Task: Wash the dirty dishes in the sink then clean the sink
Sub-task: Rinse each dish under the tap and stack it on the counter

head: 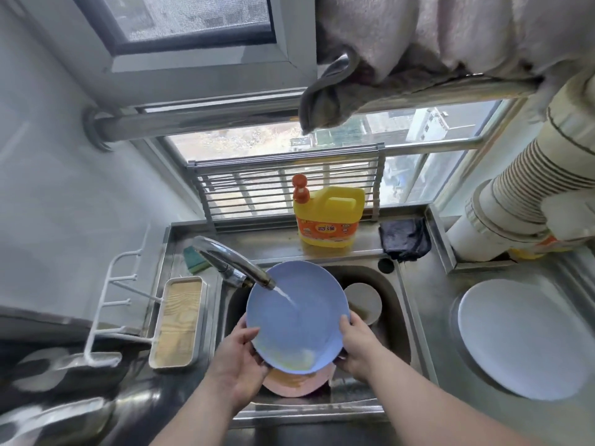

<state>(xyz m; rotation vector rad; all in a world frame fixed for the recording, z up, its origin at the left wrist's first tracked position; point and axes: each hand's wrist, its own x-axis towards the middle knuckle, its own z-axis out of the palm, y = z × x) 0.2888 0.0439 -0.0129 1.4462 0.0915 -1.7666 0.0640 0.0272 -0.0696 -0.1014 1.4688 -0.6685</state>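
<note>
Blue plate (297, 313) tilts under the tap (235, 262), left hand (240, 355) and right hand (357, 346) gripping opposite rims so water sheets off yellow residue between them.

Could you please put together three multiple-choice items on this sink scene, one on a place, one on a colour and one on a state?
1. Where does the yellow detergent bottle stand?
A. On the ledge behind the sink
B. Inside the sink
C. On the white plate at the right

2. What colour is the plate held under the faucet?
A. Red
B. Blue
C. Black

3. What is the state of the faucet?
A. Off and dry
B. Running onto the plate
C. Hidden by a cloth

Answers:
1 A, the bottle stands on the steel ledge in front of the window, behind the basin.
2 B, the plate gripped by the left hand and the right hand is pale blue.
3 B, a stream of water falls from the spout onto the plate's face.
</note>
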